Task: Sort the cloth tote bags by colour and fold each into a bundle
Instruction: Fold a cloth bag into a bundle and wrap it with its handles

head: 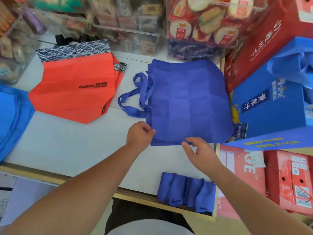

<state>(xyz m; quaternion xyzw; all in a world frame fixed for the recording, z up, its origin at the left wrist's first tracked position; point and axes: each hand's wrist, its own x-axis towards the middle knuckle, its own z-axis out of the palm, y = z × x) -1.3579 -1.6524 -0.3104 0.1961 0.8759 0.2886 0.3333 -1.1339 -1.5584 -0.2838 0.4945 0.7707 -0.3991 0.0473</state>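
Two bare forearms reached up from the bottom of the view, over a dark lap and a pale shirt. The left hand (139, 133) was curled tight, its fingers and thumb pinching the near left corner of the stack of dark blue tote bags (188, 102). The right hand (199, 153) was just to the right of it on the same near edge. Its thumb and forefinger were closed narrowly on the fabric and its other fingers were loosely bent. Whether either hand held one bag or several layers could not be told.

The stack lay flat on the white table (76, 150), spreading away from both hands. Its handles (135, 97) looped out beyond the left hand. On the table's near edge, beneath the right wrist, sat a row of folded dark blue bundles (184, 190), side by side and touching.

Farther out from the left hand, well apart from the blue stack, lay a pile of orange tote bags (76, 89) with black-and-white scribbled tops and black lettering. Past those, at the far left, was a heap of lighter blue bags (10, 116).

Just right of the right hand stood a blue carton (271, 106), with red cartons (288, 180) nearer the body. Beyond the stack rose clear bins of packaged snacks (203, 22).
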